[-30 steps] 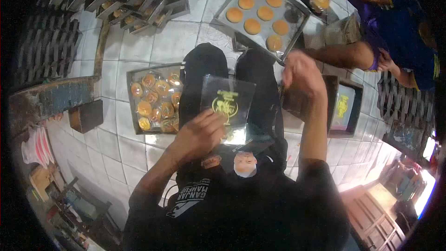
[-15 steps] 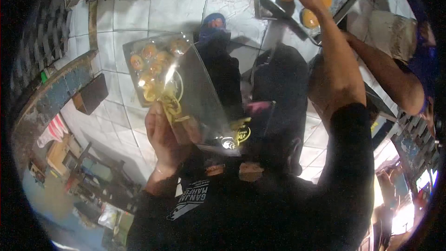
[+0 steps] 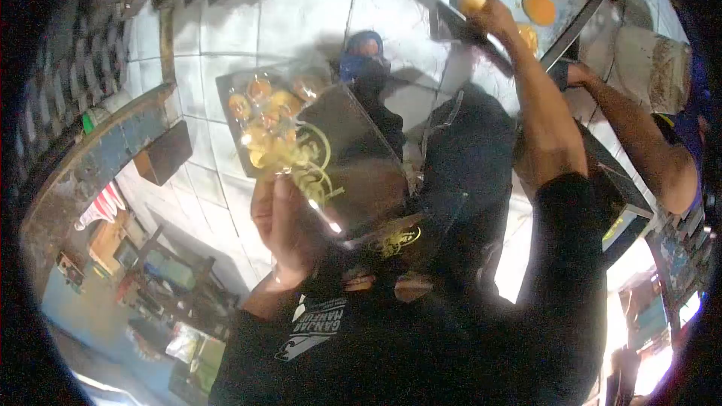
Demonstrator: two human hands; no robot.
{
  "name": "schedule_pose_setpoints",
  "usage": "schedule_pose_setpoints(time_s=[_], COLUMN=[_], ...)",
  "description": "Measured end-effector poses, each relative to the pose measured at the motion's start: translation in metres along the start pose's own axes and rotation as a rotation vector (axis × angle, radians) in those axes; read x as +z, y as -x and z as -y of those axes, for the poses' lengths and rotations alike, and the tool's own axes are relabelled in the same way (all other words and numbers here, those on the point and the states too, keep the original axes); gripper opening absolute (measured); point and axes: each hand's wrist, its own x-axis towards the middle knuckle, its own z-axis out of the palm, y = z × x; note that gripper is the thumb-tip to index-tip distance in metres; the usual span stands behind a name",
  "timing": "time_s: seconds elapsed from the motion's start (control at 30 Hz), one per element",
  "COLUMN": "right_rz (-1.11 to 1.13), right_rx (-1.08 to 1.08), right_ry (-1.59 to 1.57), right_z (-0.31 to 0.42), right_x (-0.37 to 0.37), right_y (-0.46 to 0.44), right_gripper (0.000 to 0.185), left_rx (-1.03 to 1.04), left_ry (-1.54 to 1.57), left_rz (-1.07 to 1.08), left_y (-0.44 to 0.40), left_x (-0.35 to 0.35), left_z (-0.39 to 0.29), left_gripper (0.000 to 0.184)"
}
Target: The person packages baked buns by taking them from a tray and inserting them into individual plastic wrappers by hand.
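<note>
Hands well apart, each closed on something: from where I stand, the person's left hand (image 3: 282,218) pinches the edge of a clear bag (image 3: 342,162) with yellow print between thumb and fingers, while the right hand (image 3: 495,19) reaches far forward, its fingers curled round a plain bun (image 3: 472,3). That bun is ahead of the bag and off to its right, well apart from it, by the near edge of a metal tray (image 3: 577,13); I can't tell whether it touches the metal. Being round, it shows no long axis, but the bag's right edge slants from upper left down to the right. The right arm is the nearer by far, its hand already on the bun. Whether the bag's mouth gapes, I can't make out.

Counting from the left: one tray of glossy buns (image 3: 259,89) on the floor tiles, at least five of them, partly behind the bag and too blurred for a sure number. One bag in the left hand. One blue sandal (image 3: 363,54) on a foot ahead of it. Across the lap, more printed film (image 3: 395,240), one bag or several, I can't say. One bun in the right hand, then six more visible in the metal tray, two of them shiny as though wrapped. Furthest right, another person's bare leg (image 3: 635,131).
</note>
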Motion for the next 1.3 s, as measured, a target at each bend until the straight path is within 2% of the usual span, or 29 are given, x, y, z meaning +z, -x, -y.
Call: schedule_pose_setpoints(time_s=[0.03, 0.07, 0.1, 0.13, 0.2, 0.27, 0.33, 0.37, 0.4, 0.43, 0.47, 0.5, 0.53, 0.57, 0.63, 0.7, 0.77, 0.83, 0.9, 0.97, 1.03, 1.1, 1.13, 1.17, 1.27, 1.3], right_rz=[0.024, -0.001, -0.148, -0.253, -0.218, -0.061, 0.027, -0.033, -0.098, -0.098, -0.202, -0.316, -0.377, -0.353, -0.545, -0.610, -0.669, -0.690, -0.590, -0.332, -0.281, -0.462, -0.427, -0.428, -0.350, -0.352], right_rx=[0.085, 0.093, 0.030, -0.050, 0.066, 0.051, -0.016, -0.061, -0.105, -0.190, -0.321, -0.715, -0.907, -0.922, -0.988, -0.967, -0.923, -0.905, -0.883, -0.866, -0.853, -0.886, -0.867, -0.873, -0.869, -0.859], right_ry=[0.006, -0.117, -0.309, -0.555, -0.718, -1.274, -1.349, -1.138, -0.924, -0.846, -0.640, -0.432, -0.360, -0.205, -0.032, -0.055, -0.088, 0.106, 0.102, -0.040, -0.105, 0.106, 0.120, 0.117, 0.101, 0.107], right_z=[0.022, 0.039, 0.045, 0.081, 0.140, 0.196, 0.241, 0.264, 0.288, 0.312, 0.330, 0.323, 0.331, 0.335, 0.317, 0.322, 0.336, 0.359, 0.370, 0.379, 0.382, 0.372, 0.372, 0.377, 0.388, 0.386], right_x=[-0.019, -0.040, -0.046, -0.071, -0.125, -0.169, -0.195, -0.203, -0.207, -0.205, -0.198, -0.180, -0.171, -0.168, -0.151, -0.152, -0.158, -0.166, -0.152, -0.127, -0.110, -0.108, -0.116, -0.124, -0.138, -0.140], right_y=[0.015, 0.033, 0.045, 0.075, 0.133, 0.205, 0.270, 0.306, 0.342, 0.376, 0.404, 0.408, 0.418, 0.430, 0.419, 0.422, 0.433, 0.444, 0.449, 0.455, 0.450, 0.429, 0.428, 0.429, 0.434, 0.427], right_gripper=[0.073, 0.071, 0.066, 0.061, 0.071, 0.076, 0.073, 0.068, 0.064, 0.051, 0.046, 0.050, 0.049, 0.044, 0.042, 0.042, 0.042, 0.044, 0.054, 0.058, 0.058, 0.059, 0.057, 0.057, 0.054, 0.054], left_rx=[0.004, -0.006, -0.015, 0.002, 0.126, -0.044, -0.210, -0.291, -0.252, -0.208, -0.255, -0.304, -0.322, -0.356, -0.313, -0.392, -0.375, -0.452, -0.392, -0.436, -0.414, 0.017, 0.157, 0.162, 0.056, 0.047], left_ry=[0.023, 0.125, 0.250, 0.304, 0.042, 0.272, 0.485, 0.589, 0.688, 0.720, 0.759, 0.796, 0.805, 0.837, 0.880, 0.811, 0.834, 0.852, 0.934, 1.049, 1.056, 0.807, 0.668, 0.668, 1.056, 1.058], left_rz=[-0.002, 0.028, 0.069, 0.093, -0.090, 0.026, 0.151, 0.219, 0.279, 0.281, 0.289, 0.303, 0.292, 0.268, 0.420, 0.473, 0.550, 0.506, 0.490, 0.625, 0.600, 0.379, 0.420, 0.415, 0.528, 0.537], left_y=[-0.002, -0.004, -0.004, -0.004, -0.006, -0.005, -0.004, -0.005, -0.015, -0.024, -0.032, -0.036, -0.035, -0.033, -0.009, 0.013, 0.039, 0.067, 0.054, 0.028, 0.033, 0.072, 0.078, 0.073, 0.050, 0.050], left_x=[0.001, 0.000, -0.003, -0.005, 0.012, 0.012, 0.003, -0.003, -0.007, -0.008, -0.004, 0.001, 0.007, 0.016, 0.025, 0.027, 0.023, 0.011, 0.003, -0.023, -0.030, -0.010, -0.006, -0.009, -0.016, -0.008], left_z=[-0.001, 0.000, -0.001, -0.001, -0.011, -0.028, -0.042, -0.047, -0.039, -0.030, -0.027, -0.027, -0.031, -0.031, -0.045, -0.058, -0.065, -0.080, -0.064, -0.051, -0.042, -0.032, -0.028, -0.033, -0.052, -0.054], left_gripper=[0.029, 0.025, 0.021, 0.018, 0.016, 0.016, 0.017, 0.017, 0.018, 0.018, 0.018, 0.020, 0.023, 0.025, 0.027, 0.034, 0.037, 0.039, 0.038, 0.038, 0.037, 0.043, 0.049, 0.049, 0.063, 0.063])
